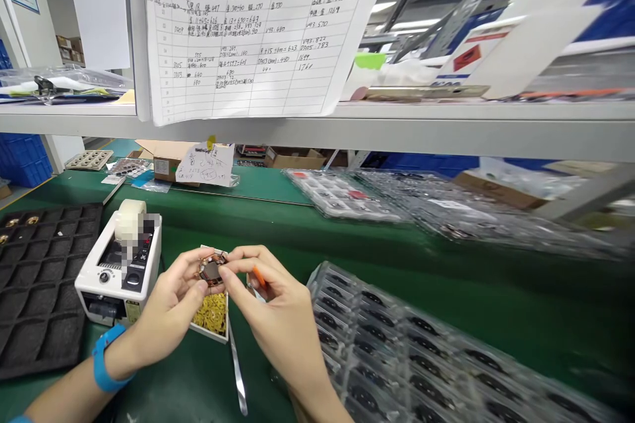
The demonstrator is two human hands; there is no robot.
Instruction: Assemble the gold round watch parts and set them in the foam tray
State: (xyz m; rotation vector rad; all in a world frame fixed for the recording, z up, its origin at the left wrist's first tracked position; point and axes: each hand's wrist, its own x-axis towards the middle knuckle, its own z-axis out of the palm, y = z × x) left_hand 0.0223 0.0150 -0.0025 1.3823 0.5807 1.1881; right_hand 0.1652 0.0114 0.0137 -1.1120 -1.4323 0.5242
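Observation:
My left hand, with a blue wristband, grips a small round electronic part by its edge between thumb and fingers. The part has a dark grey middle and a copper-coloured rim. My right hand pinches the same part from the other side with thumb and forefinger. Something orange shows among the right fingers; whether it is worn or held I cannot tell. Below the hands sits a white box of small yellow pieces. A slim silver metal tool lies beside it.
A white tape dispenser and a black compartment tray stand at left. Clear blister trays with black round parts lie at right. More trays lie behind. A shelf with handwritten sheets crosses above the green bench.

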